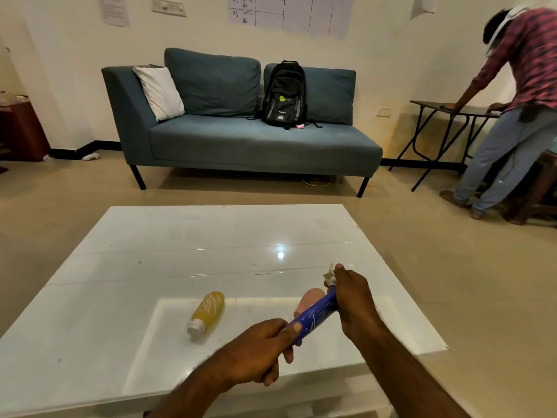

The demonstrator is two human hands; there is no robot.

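My left hand (265,349) grips the near end of a blue bottle (315,316) held above the white table (180,251). My right hand (354,300) wraps around the bottle's far end and pinches a crumpled white cloth or tissue (329,275) against it. A yellow bottle (208,315) with a white cap lies on its side on the table, left of my hands. A pinkish object (310,300) lies on the table just behind the blue bottle, partly hidden.
A blue sofa (241,140) with a black backpack (284,95) and a white cushion (159,92) stands beyond the table. At the far right a person (512,101) leans on a dark folding table (437,107). Tiled floor surrounds the table.
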